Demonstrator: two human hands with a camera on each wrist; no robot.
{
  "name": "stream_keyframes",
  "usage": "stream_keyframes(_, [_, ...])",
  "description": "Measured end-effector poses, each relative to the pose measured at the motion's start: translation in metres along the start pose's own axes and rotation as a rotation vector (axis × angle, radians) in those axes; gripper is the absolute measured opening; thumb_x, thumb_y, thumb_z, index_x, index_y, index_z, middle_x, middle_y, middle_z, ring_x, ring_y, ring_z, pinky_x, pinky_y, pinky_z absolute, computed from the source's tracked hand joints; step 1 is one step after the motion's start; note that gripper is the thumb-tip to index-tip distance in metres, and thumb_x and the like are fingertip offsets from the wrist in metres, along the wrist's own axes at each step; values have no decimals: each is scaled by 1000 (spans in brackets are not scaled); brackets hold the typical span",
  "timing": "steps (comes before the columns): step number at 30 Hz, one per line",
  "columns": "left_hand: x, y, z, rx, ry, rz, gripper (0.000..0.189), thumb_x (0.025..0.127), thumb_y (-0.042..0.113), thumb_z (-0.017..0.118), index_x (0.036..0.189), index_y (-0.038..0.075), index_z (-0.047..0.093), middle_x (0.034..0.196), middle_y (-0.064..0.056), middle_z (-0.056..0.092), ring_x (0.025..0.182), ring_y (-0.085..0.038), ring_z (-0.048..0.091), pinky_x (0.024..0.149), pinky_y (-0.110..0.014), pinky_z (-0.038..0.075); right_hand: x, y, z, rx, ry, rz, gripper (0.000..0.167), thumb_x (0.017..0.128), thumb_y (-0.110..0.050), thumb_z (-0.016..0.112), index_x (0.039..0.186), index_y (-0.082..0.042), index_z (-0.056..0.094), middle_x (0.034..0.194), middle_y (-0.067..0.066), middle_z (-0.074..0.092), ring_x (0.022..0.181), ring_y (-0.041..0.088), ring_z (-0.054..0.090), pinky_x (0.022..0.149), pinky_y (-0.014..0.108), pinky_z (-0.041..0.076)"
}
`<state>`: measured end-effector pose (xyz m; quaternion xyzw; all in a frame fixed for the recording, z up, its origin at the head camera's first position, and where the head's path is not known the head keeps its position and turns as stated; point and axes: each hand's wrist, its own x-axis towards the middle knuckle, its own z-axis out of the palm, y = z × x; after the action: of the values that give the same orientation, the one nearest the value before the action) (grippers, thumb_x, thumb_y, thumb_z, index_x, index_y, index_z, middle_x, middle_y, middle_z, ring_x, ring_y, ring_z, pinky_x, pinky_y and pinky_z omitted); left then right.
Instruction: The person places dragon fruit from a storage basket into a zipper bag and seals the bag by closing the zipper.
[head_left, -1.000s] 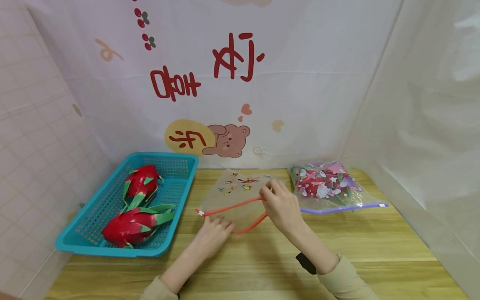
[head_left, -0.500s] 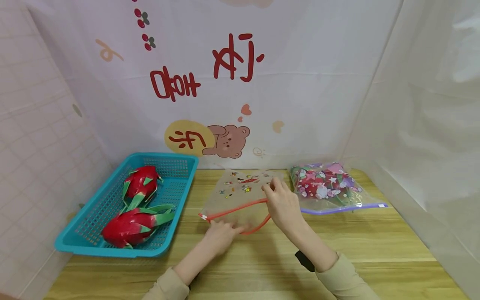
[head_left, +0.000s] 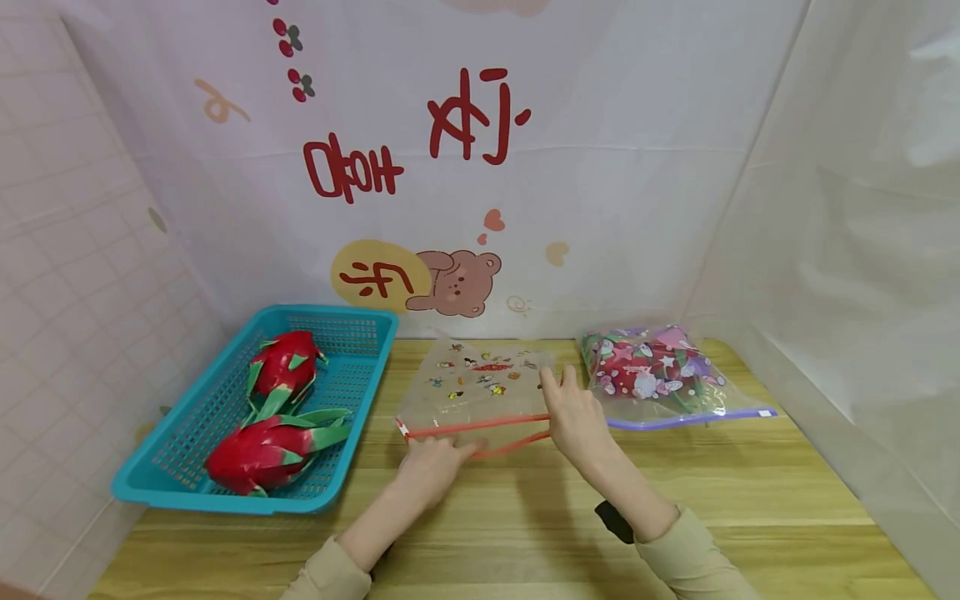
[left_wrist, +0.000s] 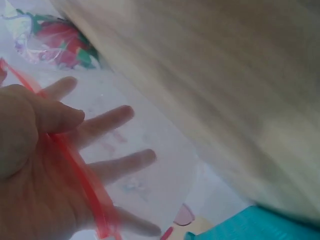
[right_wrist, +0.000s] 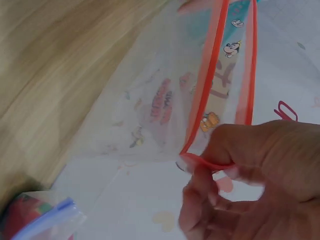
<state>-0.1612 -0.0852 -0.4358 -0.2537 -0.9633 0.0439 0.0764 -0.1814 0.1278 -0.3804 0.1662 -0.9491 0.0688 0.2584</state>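
Near the middle of the worktop (head_left: 750,492), the left hand (head_left: 431,467) reaches forward with fingers spread and nearly straight, its grip wide, resting on the lower red zipper strip of the clear bag (head_left: 480,392). Its long axis runs left to right, with the mouth facing the front edge. At that strip's right end, the right hand (head_left: 573,417) pinches the bag. Compared with a second ago, the mouth gapes less and both strips lie straighter.

Two dragon fruits (head_left: 273,408), two bags (head_left: 480,387), perhaps.
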Motion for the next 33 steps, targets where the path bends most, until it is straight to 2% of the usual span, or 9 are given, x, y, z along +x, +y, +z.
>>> stream_keyframes(3, [0, 0, -4, -15, 6, -11, 60, 85, -2, 57, 127, 40, 55, 95, -8, 70, 77, -29, 66, 63, -50, 55, -1, 0, -2, -69, -33, 20, 37, 68, 14, 63, 93, -4, 44, 74, 15, 47, 38, 19, 36, 32, 28, 29])
stream_keyframes(6, [-1, -1, -5, -25, 36, 1, 58, 85, -1, 58, 127, 38, 56, 97, -9, 69, 77, -29, 67, 63, -51, 54, 0, 0, -3, -96, -28, 57, 35, 68, 7, 67, 94, -5, 46, 73, 13, 48, 39, 19, 37, 32, 29, 28])
stream_keyframes(12, [1, -5, -3, -12, 116, 43, 55, 84, -1, 60, 123, 37, 57, 104, -5, 68, 78, -29, 67, 61, -51, 54, 3, 5, 0, 61, -30, 116, 36, 72, 7, 68, 98, -3, 46, 77, 16, 49, 40, 20, 38, 32, 26, 29])
stream_keyframes(17, [2, -5, -4, -20, 132, 61, 56, 82, -3, 62, 124, 35, 58, 108, -6, 68, 78, -30, 66, 61, -49, 54, 5, 4, -3, 192, -42, 134, 37, 73, 14, 64, 99, -3, 43, 81, 15, 43, 43, 17, 35, 36, 21, 25])
stream_keyframes(21, [3, -5, -5, -49, 135, 31, 59, 82, -6, 60, 125, 34, 57, 108, -10, 70, 72, -29, 66, 57, -47, 54, 6, 2, -9, 216, -141, 183, 37, 69, 16, 55, 97, -4, 40, 82, 15, 40, 46, 17, 33, 38, 22, 21])
stream_keyframes(24, [3, -4, -7, -67, 138, 7, 60, 82, -7, 57, 126, 34, 57, 101, -11, 71, 65, -28, 65, 51, -43, 52, 7, 1, -12, 191, -221, 232, 36, 69, 13, 54, 95, -5, 38, 84, 16, 41, 46, 17, 34, 38, 24, 22])
stream_keyframes(26, [2, -5, -8, -74, 132, 5, 59, 82, -7, 57, 125, 33, 57, 99, -12, 70, 65, -28, 65, 51, -43, 52, 7, 1, -13, 153, -235, 254, 34, 69, 10, 55, 95, -6, 39, 84, 16, 44, 46, 18, 36, 37, 25, 23])
stream_keyframes(29, [2, -6, -9, -85, 113, 13, 58, 82, -8, 58, 124, 32, 59, 106, -11, 69, 74, -30, 67, 59, -48, 54, 7, 2, -12, 83, -170, 227, 34, 68, 6, 61, 96, -6, 46, 84, 15, 49, 48, 20, 40, 37, 27, 26])
stream_keyframes(33, [2, -8, -9, -81, 140, 68, 53, 80, -7, 61, 118, 30, 62, 111, -6, 68, 87, -29, 68, 64, -49, 54, 10, 4, -6, 25, 24, 71, 39, 65, 2, 74, 98, -8, 56, 86, 12, 54, 59, 25, 50, 40, 32, 35])
